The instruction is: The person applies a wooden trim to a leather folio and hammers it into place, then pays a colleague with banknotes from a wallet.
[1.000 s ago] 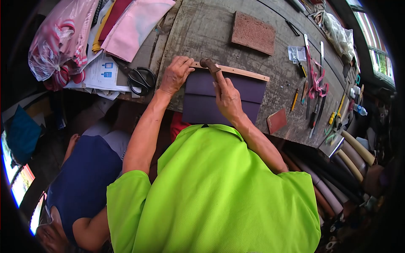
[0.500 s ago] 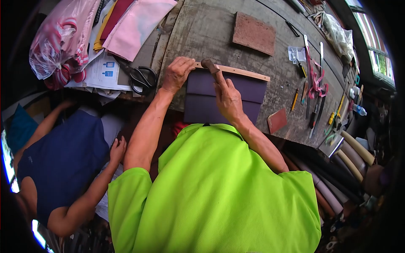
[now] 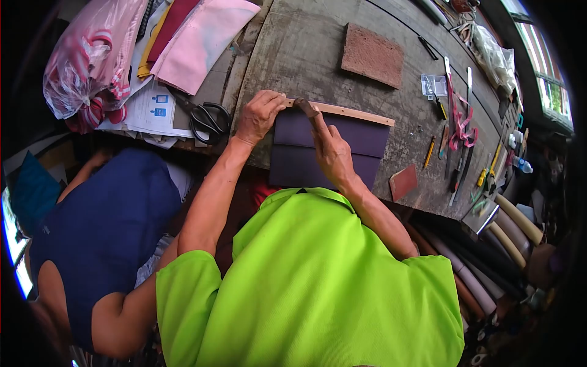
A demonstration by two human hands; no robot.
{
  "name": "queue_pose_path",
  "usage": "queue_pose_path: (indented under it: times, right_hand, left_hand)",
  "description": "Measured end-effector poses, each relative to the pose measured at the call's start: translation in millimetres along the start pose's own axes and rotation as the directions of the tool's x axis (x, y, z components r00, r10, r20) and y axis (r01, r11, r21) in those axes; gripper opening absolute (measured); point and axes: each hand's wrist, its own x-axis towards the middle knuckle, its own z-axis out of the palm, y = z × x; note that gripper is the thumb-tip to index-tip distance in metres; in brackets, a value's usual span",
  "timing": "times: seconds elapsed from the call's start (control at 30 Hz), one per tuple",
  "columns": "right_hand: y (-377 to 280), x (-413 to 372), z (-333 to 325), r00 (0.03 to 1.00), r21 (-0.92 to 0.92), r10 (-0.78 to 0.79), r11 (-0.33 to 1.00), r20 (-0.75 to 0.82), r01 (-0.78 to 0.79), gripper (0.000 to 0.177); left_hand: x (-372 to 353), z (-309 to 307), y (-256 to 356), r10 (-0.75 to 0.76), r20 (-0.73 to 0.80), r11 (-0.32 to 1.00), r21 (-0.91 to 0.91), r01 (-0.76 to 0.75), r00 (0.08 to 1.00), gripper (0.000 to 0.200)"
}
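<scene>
A pale wooden strip (image 3: 354, 113) with small dark holes lies along the top edge of a dark purple folded sheet (image 3: 330, 139) on the table. My left hand (image 3: 262, 116) is closed at the strip's left end, fingertips pinched on it. Whether a nail sits between those fingers, I cannot tell. In my right hand (image 3: 334, 156) is a hammer (image 3: 318, 122), gripped by its handle. Its head is low over the strip, just right of my left fingertips. The sheet's lower edge reaches my green shirt.
Scissors (image 3: 210, 122) and pink cloth (image 3: 202, 43) lie at the left. A reddish-brown slab (image 3: 373, 56) is beyond the strip. A pencil (image 3: 429, 151), a small red-brown piece (image 3: 403, 183) and several tools lie right. A person in blue (image 3: 110, 238) is close at my left.
The hammer head has shifted slightly and sits lower against the strip. The person at my left has leaned toward me, and their near hand has gone from view. My left hand keeps its place.
</scene>
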Motion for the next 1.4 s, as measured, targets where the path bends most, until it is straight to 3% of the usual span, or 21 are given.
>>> queue_pose_path:
  times: [0.1, 0.3, 0.4, 0.57, 0.7, 0.8, 0.9, 1.0, 1.1, 1.2, 1.33, 1.4]
  right_hand:
    - [-6, -1, -4, 0.996, 0.070, -0.035, 0.997, -0.076, 0.040, 0.066]
    - [-6, 3, -3, 0.999, -0.015, -0.033, 0.999, 0.023, 0.033, 0.067]
    - [-13, 1, -7, 1.000, 0.010, 0.011, 1.000, -0.027, -0.011, 0.065]
    - [-5, -2, -1, 1.000, -0.022, 0.006, 1.000, 0.026, -0.005, 0.064]
    - [-9, 0, -4, 0.998, 0.099, -0.004, 0.995, -0.058, 0.009, 0.063]
    - [-1, -3, 0, 0.998, 0.006, -0.007, 1.000, 0.057, 0.007, 0.065]
    - [1, -4, -4, 0.999, 0.049, -0.005, 0.999, 0.036, 0.003, 0.067]
    - [9, -20, -19, 0.994, 0.136, 0.085, 0.988, -0.074, -0.074, 0.064]
    - [44, -56, -48, 0.947, 0.108, 0.105, 0.991, -0.305, -0.076, 0.059]
    - [81, -87, -78, 0.861, 0.125, 0.291, 0.957, -0.417, -0.263, 0.048]
    - [111, -102, -97, 0.791, 0.103, 0.363, 0.927, -0.493, -0.361, 0.044]
    - [109, -99, -106, 0.811, 0.173, 0.410, 0.912, -0.418, -0.372, 0.046]
  left_hand:
    - [0, 0, 2, -0.007, -0.006, 1.000, -0.015, 0.007, 1.000, 0.028]
    - [4, -3, 1, -0.005, 0.003, 1.000, 0.006, 0.005, 1.000, 0.030]
    - [3, -2, 1, 0.001, 0.009, 1.000, -0.004, -0.001, 1.000, 0.031]
    - [1, -2, 1, -0.012, 0.014, 1.000, -0.017, 0.012, 1.000, 0.030]
    - [2, 0, -1, 0.011, 0.011, 1.000, 0.004, -0.011, 1.000, 0.030]
    - [-1, 0, 2, 0.019, 0.021, 1.000, 0.025, -0.020, 1.000, 0.030]
    - [0, -3, 5, 0.038, 0.035, 0.997, 0.059, -0.040, 0.999, 0.030]
    - [7, -5, 10, 0.056, 0.098, 0.994, 0.092, -0.065, 0.994, 0.035]
    - [6, 1, 7, -0.008, 0.203, 0.990, 0.138, -0.020, 0.979, 0.041]
    - [23, 2, 38, 0.068, 0.207, 0.937, 0.323, -0.134, 0.976, 0.044]
    - [50, 67, 88, 0.200, 0.279, 0.963, 0.120, -0.240, 0.939, 0.045]
    - [63, 111, 120, 0.251, 0.251, 0.963, 0.032, -0.267, 0.935, 0.044]
